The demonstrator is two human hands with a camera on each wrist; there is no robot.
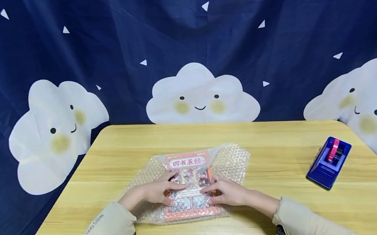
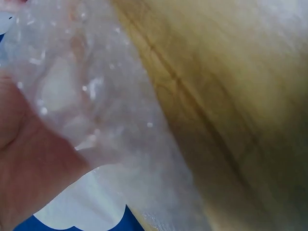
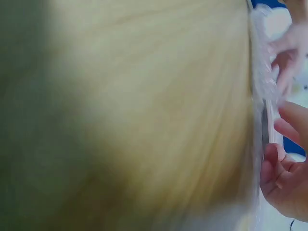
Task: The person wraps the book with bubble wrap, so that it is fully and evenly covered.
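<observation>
A book [image 1: 186, 162] with an orange-red cover and several small pictures lies flat on the table, Chinese characters along its top. Bubble wrap [image 1: 229, 162] spreads out on both sides of it, and some clear film shines over the cover; how much is covered I cannot tell. My left hand [image 1: 155, 191] rests on the left part of the book, fingers spread and pressing. At the right edge, my right hand [image 1: 230, 190] touches the book with slightly bent fingers. Close up in the left wrist view, the wrap [image 2: 96, 96] hides part of the left hand [image 2: 33, 159].
A blue tape dispenser [image 1: 328, 163] with a pink-red roll stands on the right of the wooden table [image 1: 269, 142]. Behind the table hangs a dark blue curtain [image 1: 167, 27] with white clouds and small triangles.
</observation>
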